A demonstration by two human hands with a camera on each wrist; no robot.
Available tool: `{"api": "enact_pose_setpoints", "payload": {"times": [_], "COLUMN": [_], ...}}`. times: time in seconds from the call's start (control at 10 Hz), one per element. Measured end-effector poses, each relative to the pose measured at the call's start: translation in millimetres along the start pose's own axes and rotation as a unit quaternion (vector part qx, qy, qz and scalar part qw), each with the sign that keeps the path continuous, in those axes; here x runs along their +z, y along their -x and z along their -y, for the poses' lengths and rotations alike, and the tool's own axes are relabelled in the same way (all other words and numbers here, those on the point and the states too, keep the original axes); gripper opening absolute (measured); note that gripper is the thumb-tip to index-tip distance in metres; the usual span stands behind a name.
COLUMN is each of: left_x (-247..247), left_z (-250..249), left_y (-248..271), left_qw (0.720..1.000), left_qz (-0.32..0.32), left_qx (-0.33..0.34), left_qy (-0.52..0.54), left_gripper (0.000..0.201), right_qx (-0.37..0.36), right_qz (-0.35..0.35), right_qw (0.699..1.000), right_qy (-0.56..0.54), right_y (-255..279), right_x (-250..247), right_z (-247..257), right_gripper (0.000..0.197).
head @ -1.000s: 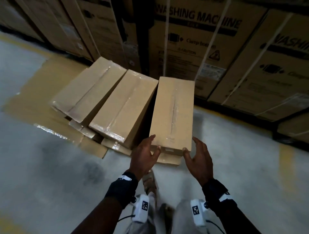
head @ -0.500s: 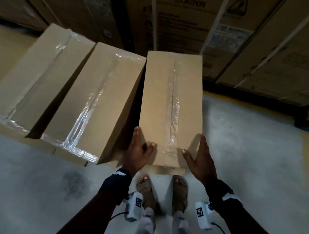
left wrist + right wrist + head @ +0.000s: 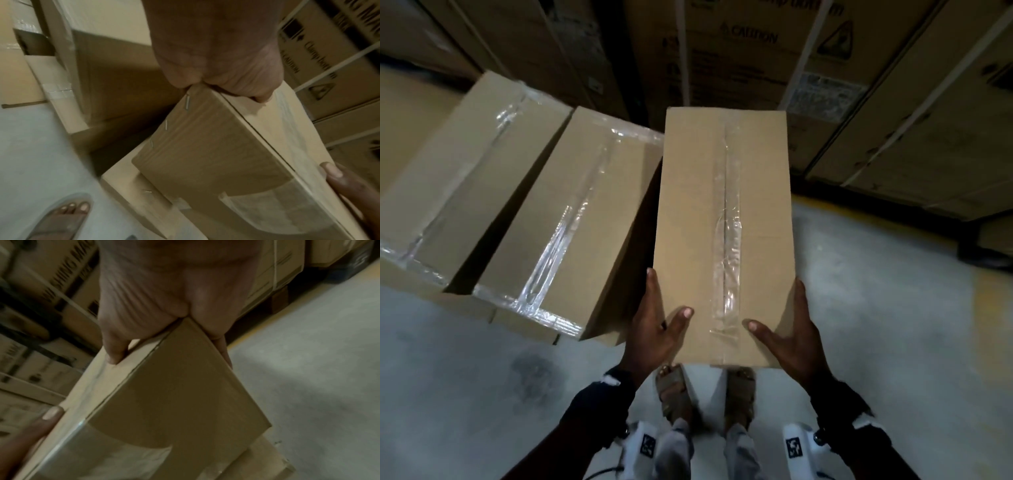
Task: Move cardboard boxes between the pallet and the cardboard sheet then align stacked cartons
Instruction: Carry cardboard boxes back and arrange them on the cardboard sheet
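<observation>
A long taped cardboard box (image 3: 722, 222) is held at its near end by both hands. My left hand (image 3: 654, 325) grips the near left corner, thumb on top and fingers along the side. My right hand (image 3: 787, 332) grips the near right corner the same way. In the left wrist view the box (image 3: 216, 146) hangs above another carton (image 3: 133, 191) beneath it. The right wrist view shows the box's end face (image 3: 174, 394) with a carton (image 3: 263, 459) below. Two more taped boxes (image 3: 565, 222) (image 3: 458, 171) lie side by side to the left.
Large strapped washing machine cartons (image 3: 756, 51) wall off the far side. Grey concrete floor (image 3: 893, 325) spreads right and near me. My sandalled feet (image 3: 674, 390) stand just under the box's near end. A dark pallet edge (image 3: 983, 253) shows at right.
I have stepped in closer. Both hands went from reaching at the box's near end to gripping its corners, and the box now appears raised off the carton beneath.
</observation>
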State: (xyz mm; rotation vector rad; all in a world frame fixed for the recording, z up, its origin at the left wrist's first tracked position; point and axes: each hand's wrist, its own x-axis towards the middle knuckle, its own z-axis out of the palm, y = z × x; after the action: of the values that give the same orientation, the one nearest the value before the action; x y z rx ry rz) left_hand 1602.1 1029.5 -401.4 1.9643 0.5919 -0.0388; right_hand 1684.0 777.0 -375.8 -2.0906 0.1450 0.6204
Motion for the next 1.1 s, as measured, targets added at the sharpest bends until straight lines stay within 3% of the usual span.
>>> {"api": "enact_pose_setpoints", "payload": {"times": [0.3, 0.5, 0.8, 1.0, 1.1], "left_x": [-78.0, -93.4, -75.5, -57.9, -49.8], "left_z": [-175.6, -251.8, -302.8, -309.6, -303.7], "left_y": [133.4, 201.5, 296.6, 370.4, 411.4], "left_qw": [0.996, 0.989, 0.959, 0.921, 0.897], "left_qz": [-0.024, -0.107, -0.272, -0.378, -0.420], "left_qx": [0.020, 0.026, -0.006, -0.059, -0.105], "left_qy": [0.087, 0.095, 0.075, 0.076, 0.088], "left_gripper": [0.105, 0.106, 0.099, 0.094, 0.105], "right_qx": [-0.065, -0.141, -0.264, -0.333, -0.361], "right_qz": [-0.007, 0.029, 0.187, 0.288, 0.325], "right_qw": [0.997, 0.989, 0.945, 0.894, 0.866], "right_qy": [0.036, 0.041, 0.046, 0.083, 0.114], "right_y": [152.9, 198.8, 205.6, 223.4, 239.8], "right_x": [-119.8, -177.4, -218.5, -204.2, -190.3], "right_z": [130.0, 180.7, 211.8, 218.7, 218.9], "right_gripper": [0.124, 0.120, 0.123, 0.126, 0.124]}}
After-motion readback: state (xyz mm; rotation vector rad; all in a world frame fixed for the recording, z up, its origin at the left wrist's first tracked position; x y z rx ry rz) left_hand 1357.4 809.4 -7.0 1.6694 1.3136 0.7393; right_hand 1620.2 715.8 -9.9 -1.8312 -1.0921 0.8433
